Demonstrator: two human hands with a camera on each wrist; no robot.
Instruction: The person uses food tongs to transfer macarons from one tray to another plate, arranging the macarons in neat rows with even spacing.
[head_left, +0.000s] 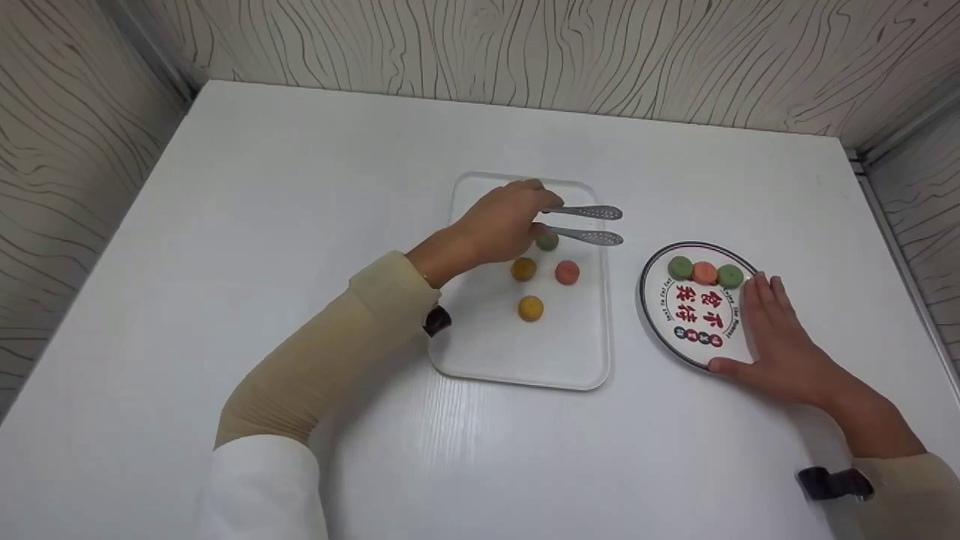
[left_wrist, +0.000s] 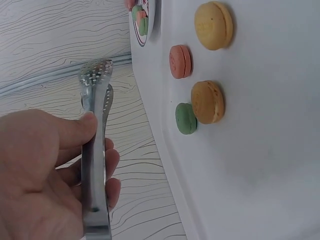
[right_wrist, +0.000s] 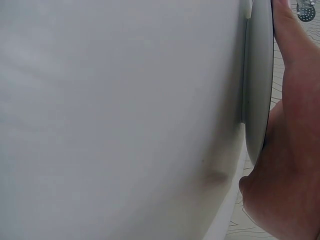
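My left hand [head_left: 506, 221] grips metal tongs [left_wrist: 95, 170] between thumb and fingers over the far part of a white tray [head_left: 517, 360]. The tongs' perforated tips point right and stand apart, nothing between them. On the tray lie a green macaron [head_left: 547, 242], a pink one [head_left: 568, 272], a darker yellow one [head_left: 523, 269] and a bright yellow one [head_left: 531, 308]. My right hand [head_left: 784, 352] rests at the right side of a round plate [head_left: 739, 345], fingers extended along its rim and thumb on the near edge. Two green macarons [head_left: 681, 268] flank an orange-pink macaron [head_left: 704, 273] on it.
Tray and plate both stand on a white table [head_left: 300, 165], the plate to the tray's right. Wood-grain patterned panels [head_left: 525, 52] enclose the table's back and sides. Red characters are printed on the plate.
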